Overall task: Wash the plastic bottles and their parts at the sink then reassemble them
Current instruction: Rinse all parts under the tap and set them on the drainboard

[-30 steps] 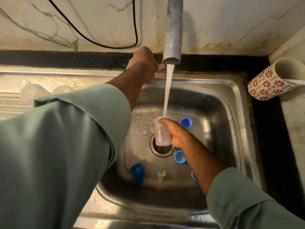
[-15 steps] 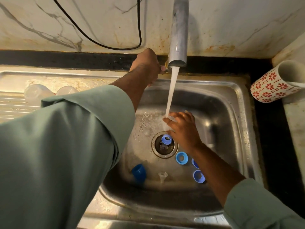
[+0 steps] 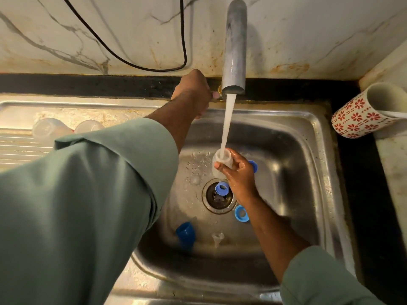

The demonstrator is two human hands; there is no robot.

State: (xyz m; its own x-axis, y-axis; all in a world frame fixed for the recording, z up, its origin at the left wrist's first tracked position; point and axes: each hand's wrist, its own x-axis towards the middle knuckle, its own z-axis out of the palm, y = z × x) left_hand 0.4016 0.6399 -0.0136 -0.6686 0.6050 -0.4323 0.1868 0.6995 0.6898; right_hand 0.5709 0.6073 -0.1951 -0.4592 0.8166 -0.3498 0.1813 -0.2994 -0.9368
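Right hand (image 3: 239,172): fingers curled round a clear bottle (image 3: 221,164), mouth up under the water stream (image 3: 228,122), above the sink (image 3: 293,164) drain. Just below the fingers, a blue ring (image 3: 222,188) on the drain; another blue ring (image 3: 241,213) beside the wrist. Left hand (image 3: 193,93): gripping the tap handle beside the spout (image 3: 234,51).
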